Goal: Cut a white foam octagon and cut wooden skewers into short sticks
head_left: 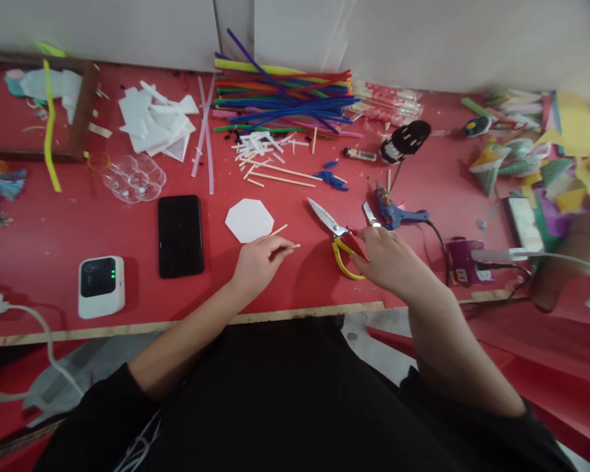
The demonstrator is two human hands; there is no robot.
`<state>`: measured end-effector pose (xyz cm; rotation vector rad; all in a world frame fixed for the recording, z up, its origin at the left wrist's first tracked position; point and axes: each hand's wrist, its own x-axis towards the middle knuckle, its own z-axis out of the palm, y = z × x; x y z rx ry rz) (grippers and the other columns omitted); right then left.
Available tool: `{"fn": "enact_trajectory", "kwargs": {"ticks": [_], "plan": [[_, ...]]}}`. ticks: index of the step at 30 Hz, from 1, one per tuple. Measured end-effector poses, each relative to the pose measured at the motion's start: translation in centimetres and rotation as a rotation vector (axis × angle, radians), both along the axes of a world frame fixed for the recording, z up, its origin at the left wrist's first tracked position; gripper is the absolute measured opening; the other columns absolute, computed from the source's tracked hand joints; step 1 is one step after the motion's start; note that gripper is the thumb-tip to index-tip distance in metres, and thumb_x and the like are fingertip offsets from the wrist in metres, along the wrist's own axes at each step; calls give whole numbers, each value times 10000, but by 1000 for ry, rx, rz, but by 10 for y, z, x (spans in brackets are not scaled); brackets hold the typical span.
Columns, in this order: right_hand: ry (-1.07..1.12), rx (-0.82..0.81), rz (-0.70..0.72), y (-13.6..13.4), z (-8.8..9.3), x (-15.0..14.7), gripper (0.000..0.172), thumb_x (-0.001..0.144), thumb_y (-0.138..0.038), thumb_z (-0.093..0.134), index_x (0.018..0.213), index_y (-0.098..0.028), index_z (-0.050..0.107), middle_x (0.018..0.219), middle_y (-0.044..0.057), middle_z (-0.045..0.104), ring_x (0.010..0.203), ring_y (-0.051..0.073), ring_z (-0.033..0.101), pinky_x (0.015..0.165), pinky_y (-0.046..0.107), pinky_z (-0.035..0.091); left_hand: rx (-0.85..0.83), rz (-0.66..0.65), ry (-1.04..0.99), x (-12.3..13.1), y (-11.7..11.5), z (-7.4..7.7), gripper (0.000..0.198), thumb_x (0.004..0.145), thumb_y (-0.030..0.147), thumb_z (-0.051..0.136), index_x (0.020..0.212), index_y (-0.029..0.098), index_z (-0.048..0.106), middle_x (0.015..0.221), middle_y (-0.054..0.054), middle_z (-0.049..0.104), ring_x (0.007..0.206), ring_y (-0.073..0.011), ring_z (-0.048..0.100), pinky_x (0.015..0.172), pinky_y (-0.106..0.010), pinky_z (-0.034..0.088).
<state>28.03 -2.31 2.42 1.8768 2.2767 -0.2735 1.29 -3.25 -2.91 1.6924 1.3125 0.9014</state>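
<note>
Between the thumb and fingertips of my left hand (261, 262) is a thin wooden stick (278, 230), its short end poking out at the right. Just above that hand lies a white octagonal card (249, 221). My right hand (391, 261) has its fingers closed at the red and yellow handles of a pair of scissors (341, 237); the blades point away to the upper left, slightly parted. Directly beyond my right knuckles a cutter knife (371, 215) lies partly covered. A blue hot glue gun (396, 208) rests to its right.
Pipe cleaners (285, 92), cut white strips (260, 147) and blue bits (332, 178) lie at the back. A black phone (179, 236) and white device (101, 286) are on the left. A purple power socket (467, 262) with cables and another person's arm (573, 255) are at right.
</note>
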Motion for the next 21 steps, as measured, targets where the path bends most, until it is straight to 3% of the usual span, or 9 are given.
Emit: {"fn": "enact_trajectory", "kwargs": {"ticks": [3,7,10,12,15,17,19,21], "plan": [[-66,-59,7,-2,-9,1,236,778,-182,580,994,-95,618,997,224,663,931,351,643,803,428,498,-57,12,-58,0,1,-1,106,909,309,697,942,221,748,996,-58,802,924,-207,748,833,-339,592],[-5,48,-138,-1,-16,-4,333,730,-219,606,1046,-114,628,1009,199,680,894,331,658,752,408,508,-137,20,-129,-1,4,3,94,858,296,738,886,207,746,950,-60,805,909,-210,755,847,-354,598],[229,15,-163,0,-10,4,398,679,-239,645,1069,-160,642,1007,136,704,878,291,678,739,383,523,-251,-11,-202,-4,5,21,145,807,321,776,818,184,729,857,-56,795,795,-189,747,718,-313,602],[425,-70,-150,-1,-3,13,381,681,-297,689,1043,-186,643,921,85,715,818,257,682,711,364,528,-527,-64,-350,-9,6,37,215,765,369,805,793,175,717,876,-72,792,760,-185,729,580,-267,557],[621,-241,-149,-2,10,20,392,708,-460,756,964,-190,635,786,50,694,696,213,652,613,326,504,-745,-91,-448,-19,10,59,247,674,362,863,759,183,715,864,-77,792,845,-210,741,510,-213,484],[635,-330,-84,-2,19,19,397,730,-513,763,919,-188,635,742,38,671,639,180,607,564,301,463,-848,-198,-438,-27,16,67,241,652,345,881,725,185,716,779,-67,778,859,-223,748,486,-197,442],[586,-383,55,0,28,15,352,771,-513,738,865,-191,633,695,13,620,590,145,529,540,288,408,-910,-382,-413,-34,23,71,205,675,319,863,700,182,713,731,-60,766,846,-216,749,484,-191,425],[545,-417,199,4,35,11,339,814,-525,696,798,-198,605,665,-10,550,576,125,452,545,288,362,-925,-486,-406,-38,29,75,198,705,305,843,712,177,691,702,-49,757,774,-189,742,491,-194,428]]}}
